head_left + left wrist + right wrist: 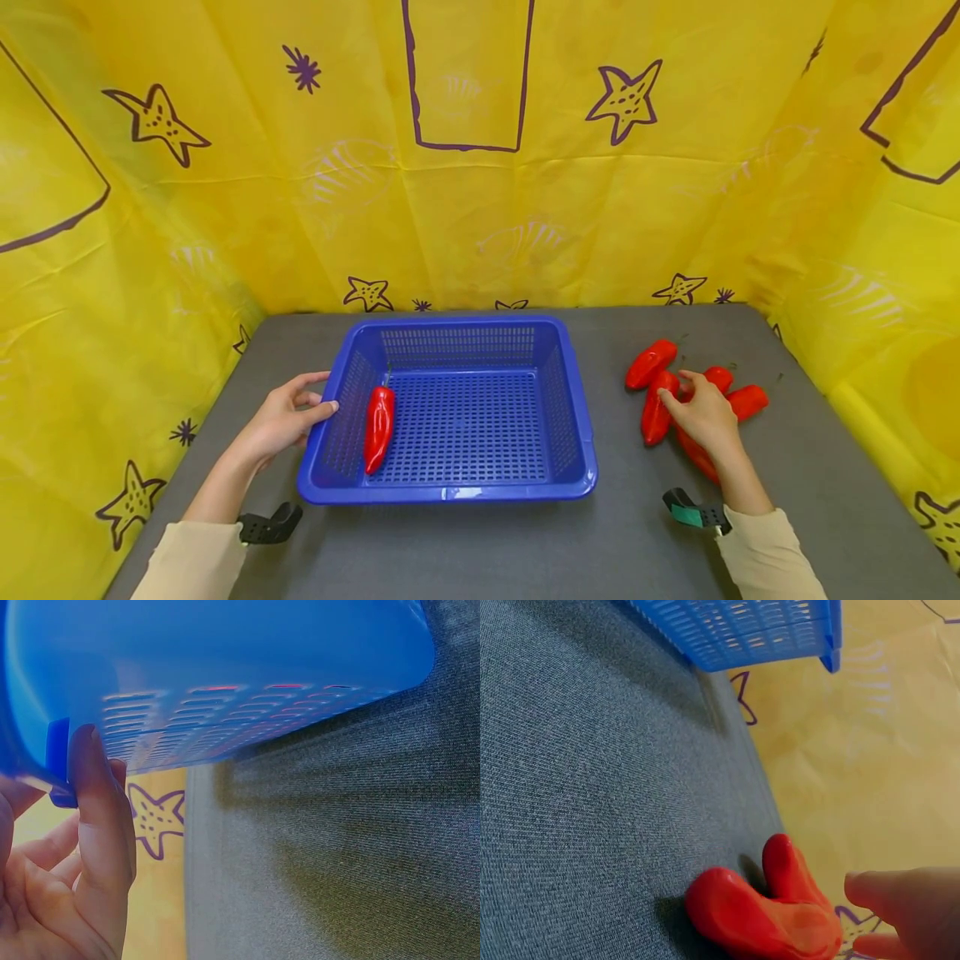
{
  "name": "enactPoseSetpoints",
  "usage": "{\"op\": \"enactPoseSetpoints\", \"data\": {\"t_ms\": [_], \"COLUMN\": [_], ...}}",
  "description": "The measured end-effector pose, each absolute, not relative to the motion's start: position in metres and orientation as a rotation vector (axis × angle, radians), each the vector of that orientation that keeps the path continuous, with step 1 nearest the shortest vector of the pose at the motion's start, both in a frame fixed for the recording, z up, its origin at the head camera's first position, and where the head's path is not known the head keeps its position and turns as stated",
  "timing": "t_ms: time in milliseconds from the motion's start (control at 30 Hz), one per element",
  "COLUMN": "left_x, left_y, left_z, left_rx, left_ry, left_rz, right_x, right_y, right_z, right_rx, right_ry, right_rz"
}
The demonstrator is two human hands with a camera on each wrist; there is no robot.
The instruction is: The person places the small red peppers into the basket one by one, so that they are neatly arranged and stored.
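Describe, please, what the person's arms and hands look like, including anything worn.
The left hand and right hand are bare, without gloves. The left sleeve and right sleeve are plain cream. A black device is worn on the left; a similar one on the right bears a green patch.

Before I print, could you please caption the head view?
Left hand grips a perforated blue basket holding one red pepper; right hand at more red peppers.
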State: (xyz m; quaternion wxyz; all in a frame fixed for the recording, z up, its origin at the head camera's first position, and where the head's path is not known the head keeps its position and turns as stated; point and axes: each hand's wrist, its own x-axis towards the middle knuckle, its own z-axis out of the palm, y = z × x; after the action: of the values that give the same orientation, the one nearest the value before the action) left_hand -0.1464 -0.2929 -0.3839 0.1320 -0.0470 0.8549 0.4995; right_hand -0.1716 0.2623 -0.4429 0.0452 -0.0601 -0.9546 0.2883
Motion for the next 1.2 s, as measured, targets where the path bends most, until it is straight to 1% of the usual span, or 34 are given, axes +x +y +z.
{"op": "enactPoseSetpoints", "data": {"t_ms": [633,1200], "left_x": [-0.147,-0.146], "left_y": [-0.292,-0.292], "left_z": [-0.384,-0.384], "left_rx": [-0.168,-0.152], "left_ry": [2.489,2.504], "left_rz": [1.416,1.414], "right_x": [-0.186,-0.195], "right_y": [0.250,0.244], "right_z": [-0.451,-0.458], "right_rx": [-0.075,-0.073], "right_ry": [-2.921,-2.966], "right_rz": [0.864,0.811]}}
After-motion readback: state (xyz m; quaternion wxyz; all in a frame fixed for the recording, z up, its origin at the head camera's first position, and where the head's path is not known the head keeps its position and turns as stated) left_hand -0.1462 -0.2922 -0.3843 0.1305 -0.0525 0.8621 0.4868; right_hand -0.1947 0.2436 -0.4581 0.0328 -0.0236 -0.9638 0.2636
